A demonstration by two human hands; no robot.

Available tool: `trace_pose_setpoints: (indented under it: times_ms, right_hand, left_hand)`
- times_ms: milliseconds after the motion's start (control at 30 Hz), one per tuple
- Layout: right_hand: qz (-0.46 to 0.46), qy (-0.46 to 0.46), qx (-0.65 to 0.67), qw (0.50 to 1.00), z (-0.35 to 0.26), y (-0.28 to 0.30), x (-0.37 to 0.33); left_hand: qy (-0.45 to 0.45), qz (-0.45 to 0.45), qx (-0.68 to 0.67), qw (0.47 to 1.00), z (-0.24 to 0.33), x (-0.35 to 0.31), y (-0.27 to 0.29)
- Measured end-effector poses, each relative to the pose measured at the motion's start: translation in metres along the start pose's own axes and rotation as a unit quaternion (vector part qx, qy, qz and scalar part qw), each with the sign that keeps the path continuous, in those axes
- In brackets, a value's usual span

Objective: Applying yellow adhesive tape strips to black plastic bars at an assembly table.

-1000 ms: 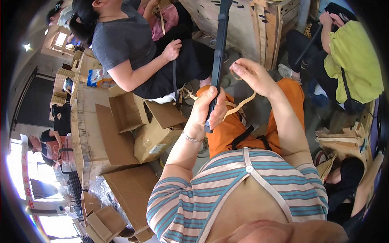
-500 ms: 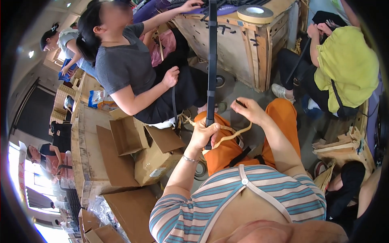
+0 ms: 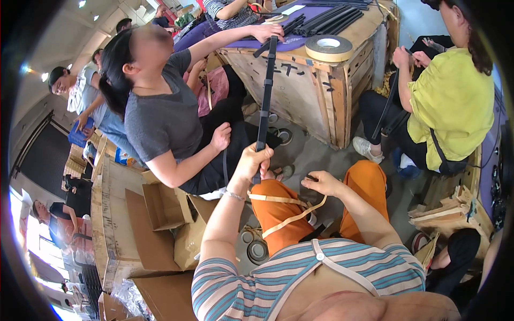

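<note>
My left hand (image 3: 254,163) is closed round the lower end of a long, narrow black strip (image 3: 265,96) with darker bands along it. The strip rises away from me, and its far end comes up by the crate top, close to a co-worker's hand (image 3: 267,33). Over my orange trousers, my right hand (image 3: 325,183) pinches a small black piece (image 3: 311,178) whose kind I cannot make out. A thin tan strip (image 3: 292,219) hangs in a loop from below my right hand across my thigh towards the left.
A wooden crate (image 3: 289,88) ahead carries a roll of tape (image 3: 329,48) and a pile of black strips (image 3: 334,20). Open cardboard boxes (image 3: 166,206) stand at my left. Tape rolls (image 3: 257,250) lie on the floor. Co-workers sit ahead-left and at right, one in a yellow top (image 3: 452,101).
My left hand and the black strip have moved left, and the strip's far end now shows lower in view. My right hand sits slightly lower. The view has tilted up.
</note>
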State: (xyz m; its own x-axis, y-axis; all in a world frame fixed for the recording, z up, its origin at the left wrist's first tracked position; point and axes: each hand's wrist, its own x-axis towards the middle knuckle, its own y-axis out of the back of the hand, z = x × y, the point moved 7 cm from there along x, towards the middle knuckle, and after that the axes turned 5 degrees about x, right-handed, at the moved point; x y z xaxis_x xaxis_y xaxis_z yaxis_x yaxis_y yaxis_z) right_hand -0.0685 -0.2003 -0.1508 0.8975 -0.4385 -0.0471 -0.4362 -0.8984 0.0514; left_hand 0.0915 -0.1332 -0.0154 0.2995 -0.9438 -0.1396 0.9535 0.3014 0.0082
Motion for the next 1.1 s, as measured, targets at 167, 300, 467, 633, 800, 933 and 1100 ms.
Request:
trace_pose_setpoints:
  times_ms: [167,300,467,633,800,933,1100]
  right_hand:
    - [-0.006,-0.017,-0.016,1.0,0.013,0.031,0.024]
    - [0.047,-0.051,-0.072,0.995,0.016,0.054,0.03]
    - [0.021,-0.032,-0.083,0.996,0.016,0.055,0.038]
    - [0.026,-0.014,-0.119,0.992,0.014,0.054,0.042]
    - [0.034,-0.033,-0.103,0.994,0.01,0.062,0.04]
    - [0.04,-0.044,-0.106,0.993,0.021,0.063,0.045]
    - [0.056,-0.049,-0.137,0.988,0.019,0.063,0.048]
  left_hand:
    - [0.008,0.007,0.098,0.995,0.043,0.083,0.005]
    - [-0.008,0.006,0.183,0.983,0.076,0.16,0.009]
    - [-0.014,0.066,0.283,0.957,0.124,0.256,0.001]
    - [-0.033,0.148,0.417,0.896,0.16,0.342,0.001]
    - [-0.084,0.227,0.619,0.747,0.202,0.381,0.01]
    - [-0.094,0.219,0.604,0.76,0.201,0.399,0.03]
    - [-0.025,0.162,0.217,0.962,0.149,0.395,0.012]
